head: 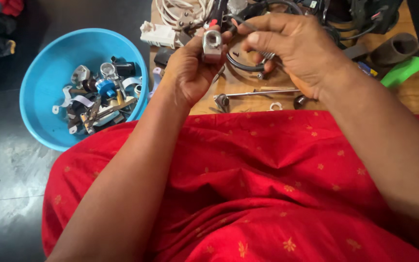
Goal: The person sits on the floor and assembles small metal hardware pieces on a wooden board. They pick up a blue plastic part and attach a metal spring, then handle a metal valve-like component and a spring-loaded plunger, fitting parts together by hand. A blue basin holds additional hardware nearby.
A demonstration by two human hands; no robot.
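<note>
While left hand (192,68) pinches it | metal block (212,44): small, silvery, round-holed | right hand (287,46) grips tool (267,56)

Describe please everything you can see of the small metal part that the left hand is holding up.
The small metal part is a silvery grey block, seemingly cast metal, with a rounded top and a round opening in its near face. It stands roughly upright, held above the wooden board between the thumb and fingers of the left hand. The right hand is close beside it; whether it touches the part cannot be told. Its lower end is hidden by the palm.
</note>
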